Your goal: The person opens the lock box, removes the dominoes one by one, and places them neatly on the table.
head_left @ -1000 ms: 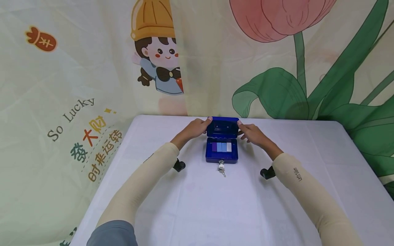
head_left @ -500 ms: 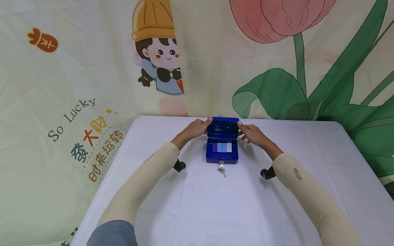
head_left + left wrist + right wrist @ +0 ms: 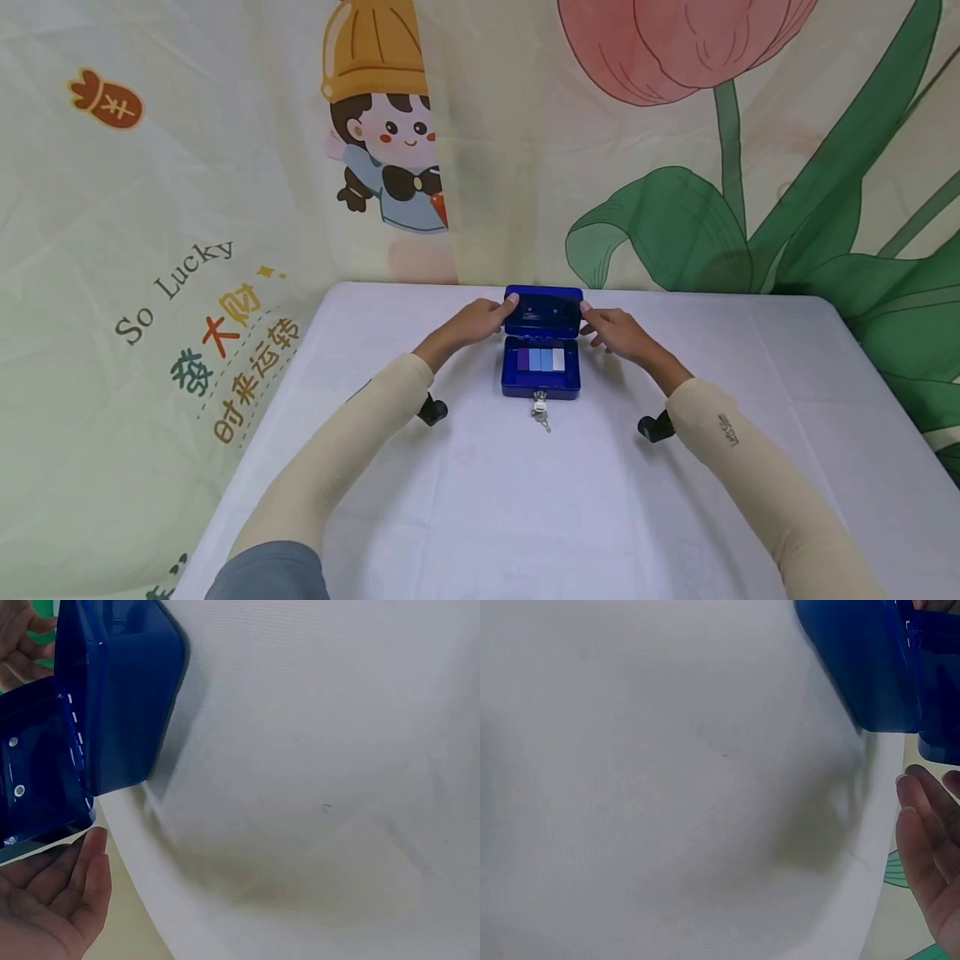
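A small blue metal cash box (image 3: 541, 387) stands on the white table, its lid (image 3: 543, 310) raised at the back. Four-sided compartments inside hold a row of purple, blue and white blocks (image 3: 540, 359). Keys (image 3: 540, 412) hang from the front lock. My left hand (image 3: 480, 320) is at the lid's left edge, thumb over the rim; in the left wrist view its fingers (image 3: 94, 885) lie loosely extended beside the lid. My right hand (image 3: 613, 330) is at the lid's right edge with relaxed fingers; the right wrist view shows a gap between those fingers (image 3: 922, 825) and the lid.
A white cloth covers the table (image 3: 480, 517), whose back edge runs just behind the box. A printed curtain (image 3: 510, 167) hangs behind it. Black wrist-camera mounts (image 3: 432, 410) jut inward beneath both forearms.
Both hands have slipped slightly down along the lid's sides, toward the person, and the forearms have spread a little. The lid stays raised and the box has not moved.
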`<action>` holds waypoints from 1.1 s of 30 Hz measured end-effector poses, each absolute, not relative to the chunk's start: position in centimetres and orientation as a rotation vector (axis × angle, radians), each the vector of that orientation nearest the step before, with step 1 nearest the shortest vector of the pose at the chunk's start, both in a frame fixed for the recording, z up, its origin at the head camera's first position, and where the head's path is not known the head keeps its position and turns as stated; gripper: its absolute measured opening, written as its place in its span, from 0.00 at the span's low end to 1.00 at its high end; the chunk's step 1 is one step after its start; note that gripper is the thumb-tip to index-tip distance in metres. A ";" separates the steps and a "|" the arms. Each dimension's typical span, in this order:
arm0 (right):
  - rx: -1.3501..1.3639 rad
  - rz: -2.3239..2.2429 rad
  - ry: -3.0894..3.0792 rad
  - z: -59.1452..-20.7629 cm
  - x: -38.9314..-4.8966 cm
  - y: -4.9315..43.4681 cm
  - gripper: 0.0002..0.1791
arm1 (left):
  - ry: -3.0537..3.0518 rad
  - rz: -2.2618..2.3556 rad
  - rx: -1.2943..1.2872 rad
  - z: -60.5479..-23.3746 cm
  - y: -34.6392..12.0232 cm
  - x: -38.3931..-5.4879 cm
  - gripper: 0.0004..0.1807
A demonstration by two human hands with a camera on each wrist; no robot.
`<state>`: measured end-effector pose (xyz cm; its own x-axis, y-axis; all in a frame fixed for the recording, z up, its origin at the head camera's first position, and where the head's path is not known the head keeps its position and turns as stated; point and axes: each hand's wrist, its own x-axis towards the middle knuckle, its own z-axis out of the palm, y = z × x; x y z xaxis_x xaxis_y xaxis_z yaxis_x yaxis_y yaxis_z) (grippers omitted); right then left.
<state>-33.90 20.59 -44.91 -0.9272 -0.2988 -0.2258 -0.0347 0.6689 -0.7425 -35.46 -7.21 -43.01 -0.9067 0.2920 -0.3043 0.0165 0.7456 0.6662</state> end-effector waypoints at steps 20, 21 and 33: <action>-0.366 -1.018 2.739 -45.7 -33.0 21.3 0.28 | 2.542 0.830 0.401 -44.5 -9.2 -33.5 0.50; -0.372 -1.017 2.750 -45.6 -32.8 21.3 0.27 | 2.538 0.824 0.412 -44.6 -9.3 -33.3 0.50; -0.368 -0.984 2.808 -45.4 -32.3 20.6 0.25 | 2.508 0.797 0.462 -45.7 -9.4 -32.0 0.53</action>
<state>-32.29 20.61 -45.39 -0.9598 -0.2754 -0.0536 -0.1817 0.7558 -0.6291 -31.99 -9.43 -45.72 -0.8349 0.4423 -0.3277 0.1720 0.7752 0.6078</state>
